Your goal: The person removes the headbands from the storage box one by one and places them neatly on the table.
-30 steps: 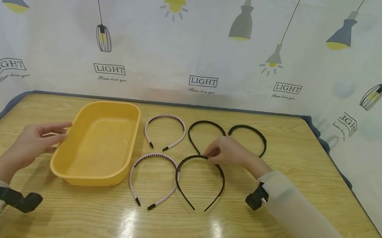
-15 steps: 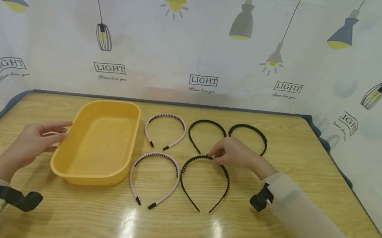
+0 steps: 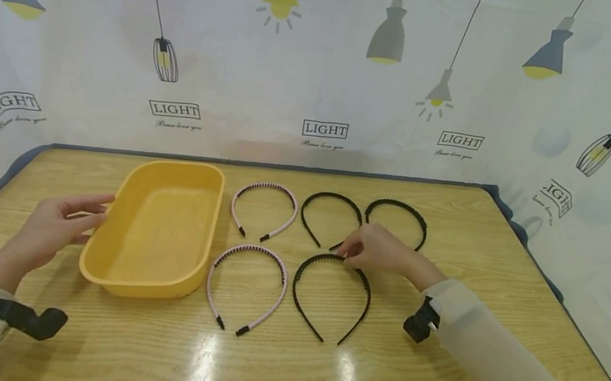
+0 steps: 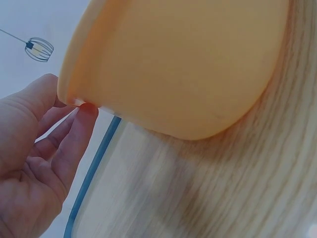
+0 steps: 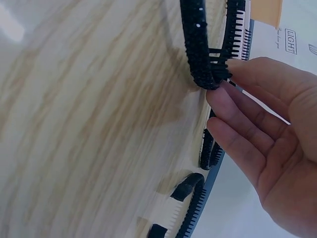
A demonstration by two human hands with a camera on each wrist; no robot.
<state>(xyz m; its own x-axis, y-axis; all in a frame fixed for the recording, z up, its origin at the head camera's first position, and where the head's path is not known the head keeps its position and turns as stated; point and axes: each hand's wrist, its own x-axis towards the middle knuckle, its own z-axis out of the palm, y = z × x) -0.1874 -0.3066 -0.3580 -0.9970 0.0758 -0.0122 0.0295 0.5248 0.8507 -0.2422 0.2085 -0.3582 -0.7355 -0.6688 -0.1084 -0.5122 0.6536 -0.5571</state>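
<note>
My right hand (image 3: 379,250) pinches the top of the arch of a thin black toothed headband (image 3: 298,299). In the right wrist view, thumb and fingertips meet at the curve of this headband (image 5: 194,44). Its two ends point toward me at the table. To its left, a pink headband (image 3: 209,284) lies close by but apart. Against the outer left side of a yellow plastic tray (image 3: 202,267), the fairly straight fingers of my left hand (image 3: 48,230) touch below the rim. The tray holds nothing.
Behind lie another pink headband (image 3: 235,213) and two black headbands, one in the middle (image 3: 304,219) and one at the right (image 3: 425,225), partly hidden by my right hand. A printed cloth (image 3: 320,76) rises behind the wooden table (image 3: 269,379).
My right hand has drawn the front black headband rightward and slightly toward me, off its overlap with the front pink one. The left hand and tray have stayed put.
</note>
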